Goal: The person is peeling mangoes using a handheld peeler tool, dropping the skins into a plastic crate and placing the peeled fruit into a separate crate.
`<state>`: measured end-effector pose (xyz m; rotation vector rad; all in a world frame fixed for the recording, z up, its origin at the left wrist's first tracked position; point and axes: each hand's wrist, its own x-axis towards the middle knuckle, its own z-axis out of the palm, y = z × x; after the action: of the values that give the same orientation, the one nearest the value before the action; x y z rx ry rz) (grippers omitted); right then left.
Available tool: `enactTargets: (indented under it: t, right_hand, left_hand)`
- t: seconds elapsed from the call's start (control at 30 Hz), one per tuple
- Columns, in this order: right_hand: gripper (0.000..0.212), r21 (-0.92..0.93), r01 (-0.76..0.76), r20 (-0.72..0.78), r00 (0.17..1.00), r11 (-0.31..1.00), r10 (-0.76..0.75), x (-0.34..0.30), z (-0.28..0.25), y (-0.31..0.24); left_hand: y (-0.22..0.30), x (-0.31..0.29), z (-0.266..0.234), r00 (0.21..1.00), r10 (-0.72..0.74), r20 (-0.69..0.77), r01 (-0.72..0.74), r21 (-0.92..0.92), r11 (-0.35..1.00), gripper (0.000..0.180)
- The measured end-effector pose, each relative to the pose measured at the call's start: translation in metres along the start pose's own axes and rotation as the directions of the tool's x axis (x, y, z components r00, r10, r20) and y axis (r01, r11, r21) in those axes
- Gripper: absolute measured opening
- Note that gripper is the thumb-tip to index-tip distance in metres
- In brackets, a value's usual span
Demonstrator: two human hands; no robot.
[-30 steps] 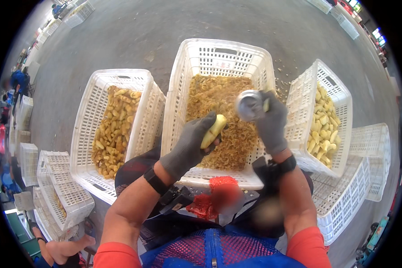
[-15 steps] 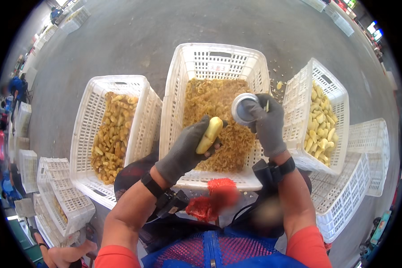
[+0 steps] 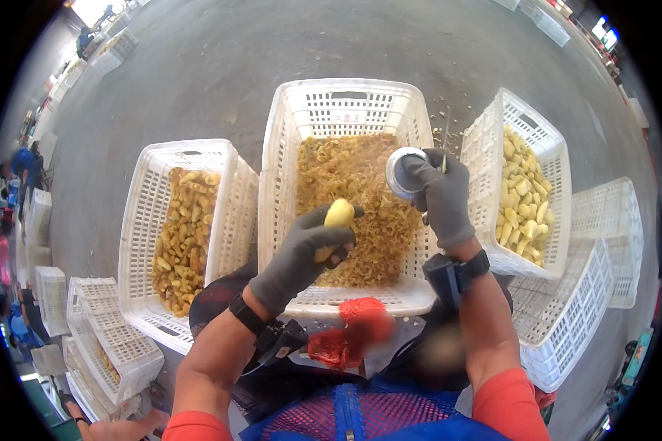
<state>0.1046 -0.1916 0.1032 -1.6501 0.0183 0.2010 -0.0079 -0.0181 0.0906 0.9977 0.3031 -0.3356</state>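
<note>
Seen from above, a seated person in grey gloves works over three white plastic crates standing on a grey concrete floor (image 3: 198, 66). The left hand (image 3: 301, 253) is closed around a yellow, partly peeled root piece (image 3: 337, 220), held above the near half of the middle crate (image 3: 346, 103). The right hand (image 3: 441, 195) grips a round metal peeling tool (image 3: 403, 170) over that crate's right edge. The middle crate is heaped with tan peelings. The left crate (image 3: 143, 220) holds brownish unpeeled pieces, roughly half full; the right crate (image 3: 526, 132) holds pale peeled ones, a smaller pile. Judging by this, much peeling remains.
</note>
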Motion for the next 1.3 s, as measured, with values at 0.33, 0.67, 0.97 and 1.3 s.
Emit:
enactTargets:
  t: [0.33,0.67,0.97,1.3]
  right_hand:
    - [0.016,-0.058,0.098,0.301,0.951,0.993,-0.076,-0.033,0.026,0.010]
    - [0.015,-0.312,0.621,0.249,0.784,0.719,-0.569,-0.018,0.025,0.025]
    - [0.019,-0.340,0.700,0.442,0.708,0.628,-0.550,-0.038,0.031,0.032]
    - [0.012,-0.117,0.195,0.131,0.975,0.974,-0.179,-0.022,0.016,0.015]
  left_hand:
    - [-0.025,0.017,-0.033,0.870,0.469,0.153,-0.481,0.474,0.738,0.037]
    - [-0.020,0.013,-0.033,0.966,-0.072,0.250,0.137,-0.252,0.958,0.031]
    - [-0.043,0.025,-0.028,0.749,0.657,0.090,-0.538,0.662,0.523,0.044]
    - [-0.022,0.003,-0.022,0.962,0.261,0.086,-0.271,0.440,0.856,0.039]
